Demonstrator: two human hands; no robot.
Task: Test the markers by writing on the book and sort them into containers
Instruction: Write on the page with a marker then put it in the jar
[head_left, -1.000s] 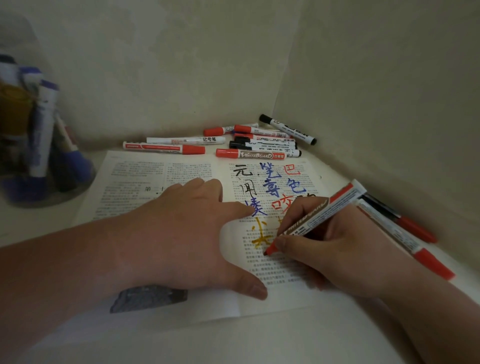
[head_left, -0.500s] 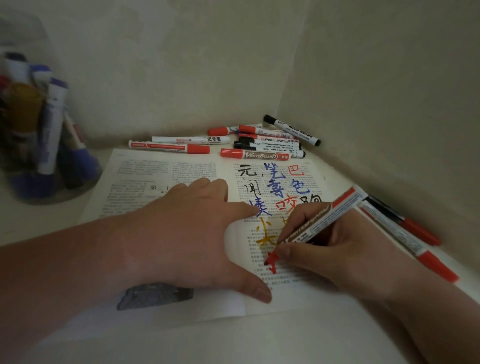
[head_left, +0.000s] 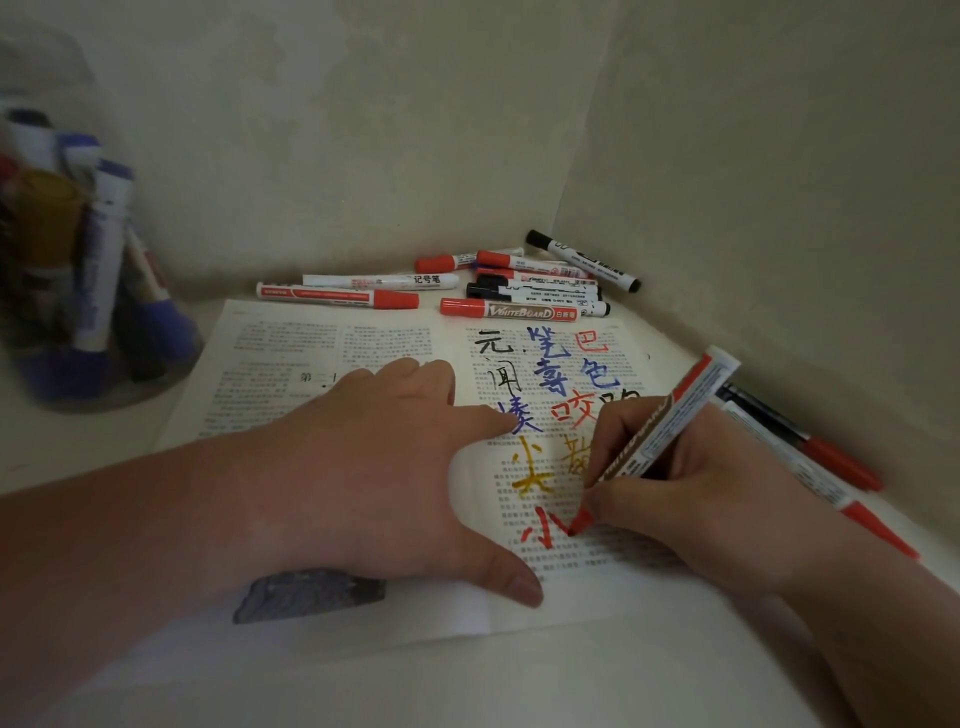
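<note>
An open book (head_left: 291, 358) lies flat on the pale surface, its right page covered with black, blue, red and yellow handwritten characters. My left hand (head_left: 384, 467) lies spread flat on the page, fingers apart, pressing it down. My right hand (head_left: 691, 499) grips a red whiteboard marker (head_left: 660, 436), whose tip touches the paper beside fresh red strokes (head_left: 540, 530). Several capped red and black markers (head_left: 519, 291) lie in a heap beyond the book's top edge. Two more red-capped markers (head_left: 821, 457) rest along the right wall.
A clear round container (head_left: 88, 291) at the far left holds several upright blue and dark markers. Walls meet in a corner just behind the marker heap and close off the right side. A dark printed picture (head_left: 306, 592) shows at the book's lower edge.
My right hand has drawn red strokes low on the right page, with the marker tip shifting slightly right. My left hand has stayed pressed on the book.
</note>
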